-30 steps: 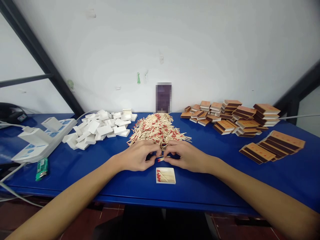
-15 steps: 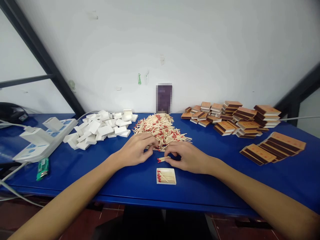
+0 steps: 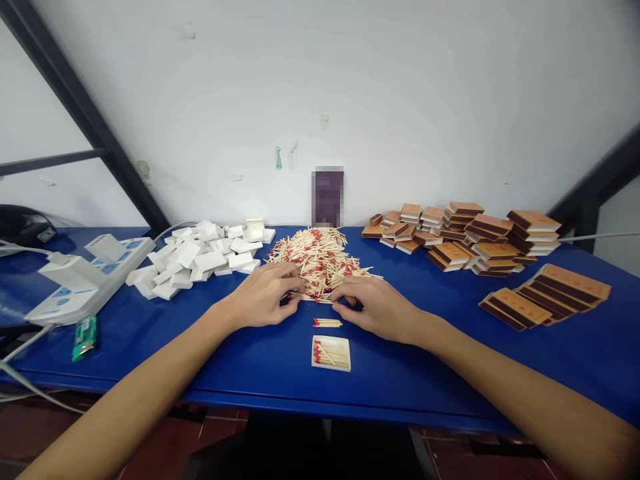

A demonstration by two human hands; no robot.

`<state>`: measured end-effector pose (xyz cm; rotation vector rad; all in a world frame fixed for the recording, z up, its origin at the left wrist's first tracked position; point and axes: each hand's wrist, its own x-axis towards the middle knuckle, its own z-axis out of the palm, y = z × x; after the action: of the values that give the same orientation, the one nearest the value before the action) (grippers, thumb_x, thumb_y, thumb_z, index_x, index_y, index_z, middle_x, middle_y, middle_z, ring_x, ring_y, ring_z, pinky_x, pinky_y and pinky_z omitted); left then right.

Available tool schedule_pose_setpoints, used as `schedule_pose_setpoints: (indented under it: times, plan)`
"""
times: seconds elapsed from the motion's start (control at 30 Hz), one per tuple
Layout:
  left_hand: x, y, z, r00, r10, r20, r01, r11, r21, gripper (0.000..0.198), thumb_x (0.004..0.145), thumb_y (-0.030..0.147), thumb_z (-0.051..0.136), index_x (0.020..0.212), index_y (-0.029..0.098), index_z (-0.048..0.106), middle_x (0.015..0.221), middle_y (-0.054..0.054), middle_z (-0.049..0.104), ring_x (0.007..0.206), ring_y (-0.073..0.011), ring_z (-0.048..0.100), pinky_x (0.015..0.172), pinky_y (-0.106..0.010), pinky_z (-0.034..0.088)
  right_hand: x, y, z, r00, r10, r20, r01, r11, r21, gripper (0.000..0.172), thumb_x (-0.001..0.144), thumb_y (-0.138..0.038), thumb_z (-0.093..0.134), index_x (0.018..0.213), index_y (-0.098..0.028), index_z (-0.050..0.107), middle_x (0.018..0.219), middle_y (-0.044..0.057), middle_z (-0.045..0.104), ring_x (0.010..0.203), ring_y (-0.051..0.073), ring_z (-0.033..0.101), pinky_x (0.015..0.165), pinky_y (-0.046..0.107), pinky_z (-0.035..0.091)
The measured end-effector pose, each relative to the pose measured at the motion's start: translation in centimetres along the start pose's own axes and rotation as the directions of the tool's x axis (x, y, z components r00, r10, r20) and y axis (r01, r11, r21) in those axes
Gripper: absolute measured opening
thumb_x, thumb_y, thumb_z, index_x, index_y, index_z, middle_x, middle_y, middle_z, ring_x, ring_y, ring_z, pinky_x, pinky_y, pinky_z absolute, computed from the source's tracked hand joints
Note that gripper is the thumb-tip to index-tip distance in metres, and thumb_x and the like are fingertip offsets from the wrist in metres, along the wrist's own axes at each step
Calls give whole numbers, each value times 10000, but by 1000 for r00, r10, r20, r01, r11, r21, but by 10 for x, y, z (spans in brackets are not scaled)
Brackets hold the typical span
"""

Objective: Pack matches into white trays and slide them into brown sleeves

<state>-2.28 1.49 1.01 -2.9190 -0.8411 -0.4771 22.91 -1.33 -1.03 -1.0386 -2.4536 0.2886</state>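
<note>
Picking at the big heap of matches [image 3: 320, 257], I think.
Some white boxes [image 3: 200, 257] lie on the left of my blue bench [image 3: 260, 377]. My left grip [image 3: 267, 293] is bent at the front of the heap, with a little gap by the thumb; I can't tell if it has a match. A small row of matches [image 3: 327, 323] lies loose between the heap and an open tray [image 3: 344, 344] with matches inside. My right grip [image 3: 373, 307] is nearly closed; I can't tell what it has. Brown boxes [image 3: 495, 250] sit on the right. Getting more matches calls for a soft, tiny pinch.
</note>
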Motion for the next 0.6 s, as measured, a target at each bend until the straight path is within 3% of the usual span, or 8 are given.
schedule_pose_setpoints:
  times: [0.27,0.6]
  plan:
    - [0,-2,1,999,-6,48,6,1000,-2,175,920,265,519,892,178,668,891,-43,594,833,-176,568,745,-312,413,1,2,3,999,35,23,-34,999,-9,107,905,-227,581,880,-207,683,724,-15,592,658,118,507,641,250,356]
    - [0,-2,0,997,1,78,1,1000,-27,159,917,231,518,890,182,667,896,-37,599,855,-172,572,775,-309,429,0,2,0,999,15,31,-14,1000,-28,87,855,-169,579,781,-187,622,695,-29,552,632,104,463,611,239,329]
